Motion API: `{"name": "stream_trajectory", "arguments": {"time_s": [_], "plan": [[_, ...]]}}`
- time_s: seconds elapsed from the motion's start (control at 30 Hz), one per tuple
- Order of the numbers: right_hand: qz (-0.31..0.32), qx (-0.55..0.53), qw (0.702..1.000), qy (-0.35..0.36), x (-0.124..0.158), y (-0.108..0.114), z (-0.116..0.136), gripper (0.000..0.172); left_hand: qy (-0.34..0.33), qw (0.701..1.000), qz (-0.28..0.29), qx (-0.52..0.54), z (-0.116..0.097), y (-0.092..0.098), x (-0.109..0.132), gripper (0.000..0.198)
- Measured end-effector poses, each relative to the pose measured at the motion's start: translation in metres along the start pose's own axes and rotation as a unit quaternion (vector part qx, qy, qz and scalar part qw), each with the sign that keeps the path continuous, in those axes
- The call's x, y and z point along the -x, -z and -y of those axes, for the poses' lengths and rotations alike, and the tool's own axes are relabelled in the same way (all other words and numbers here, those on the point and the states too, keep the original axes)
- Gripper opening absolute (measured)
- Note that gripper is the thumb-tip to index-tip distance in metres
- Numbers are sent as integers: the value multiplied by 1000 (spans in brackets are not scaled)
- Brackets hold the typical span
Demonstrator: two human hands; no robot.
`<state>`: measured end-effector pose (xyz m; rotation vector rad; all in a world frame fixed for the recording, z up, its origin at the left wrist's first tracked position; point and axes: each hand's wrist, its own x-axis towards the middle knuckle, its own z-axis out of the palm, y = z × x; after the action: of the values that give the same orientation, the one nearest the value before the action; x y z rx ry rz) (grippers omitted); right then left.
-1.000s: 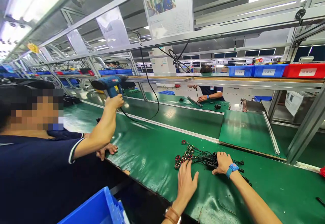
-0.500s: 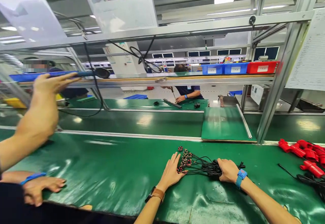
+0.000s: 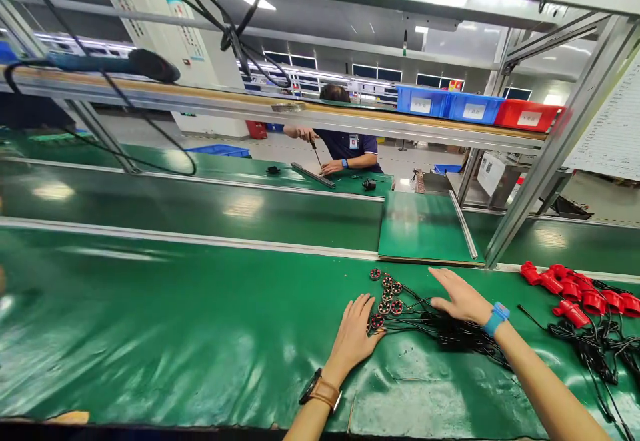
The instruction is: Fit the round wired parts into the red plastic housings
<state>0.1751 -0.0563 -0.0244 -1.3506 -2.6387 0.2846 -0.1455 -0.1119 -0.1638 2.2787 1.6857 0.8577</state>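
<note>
I am resting my left hand point(image 3: 356, 334) flat on the green desk point(image 3: 200, 334), fingers spread and gripping nothing. The tips are touching the cluster of small wound motors point(image 3: 386, 296), probably to corral them; I am counting seven. My right hand point(image 3: 463, 298) is hovering open, fingers apart, over their single tangled bundle of black leads point(image 3: 450, 338).
</note>
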Motion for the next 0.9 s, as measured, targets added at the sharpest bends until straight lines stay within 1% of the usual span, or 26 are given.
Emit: {"name": "stream_trajectory", "arguments": {"time_s": [0.03,0.07,0.1,0.17,0.23,0.3,0.4,0.43,0.5,0.53,0.6,0.67,0.7,0.73,0.8,0.9], "plan": [[-13,2,999,36,-24,-2,10,68,0,1000,-5,6,-1,0,0,74],[-12,4,998,61,-49,-6,20,63,2,1000,-10,14,-1,1,0,78],[0,6,996,85,-73,-12,30,64,6,1000,-15,23,-2,1,0,82],[41,12,991,127,-115,-26,44,73,24,999,-24,37,-2,2,5,87],[85,25,984,157,-142,-37,46,80,47,998,-28,39,0,4,15,89],[117,44,978,167,-155,-40,38,80,64,997,-30,28,4,5,29,90],[138,76,975,160,-157,-33,23,73,75,997,-35,9,9,7,48,91],[138,83,974,158,-154,-29,21,71,75,996,-37,6,10,8,52,92],[133,89,973,166,-145,-25,26,69,74,996,-39,7,9,10,55,92],[132,87,971,180,-139,-24,31,68,74,996,-41,9,8,10,55,92],[138,75,959,237,-127,-27,44,63,77,996,-48,14,5,11,54,89],[159,63,938,301,-117,-31,54,53,82,995,-55,15,2,13,53,82],[168,61,930,320,-115,-33,55,47,83,995,-56,14,1,13,52,79],[174,62,928,325,-114,-33,56,42,82,995,-57,12,1,13,52,76],[172,70,934,306,-115,-31,54,37,78,995,-56,10,1,13,52,74],[146,75,946,278,-115,-28,59,36,72,995,-62,12,3,10,53,73]]}}
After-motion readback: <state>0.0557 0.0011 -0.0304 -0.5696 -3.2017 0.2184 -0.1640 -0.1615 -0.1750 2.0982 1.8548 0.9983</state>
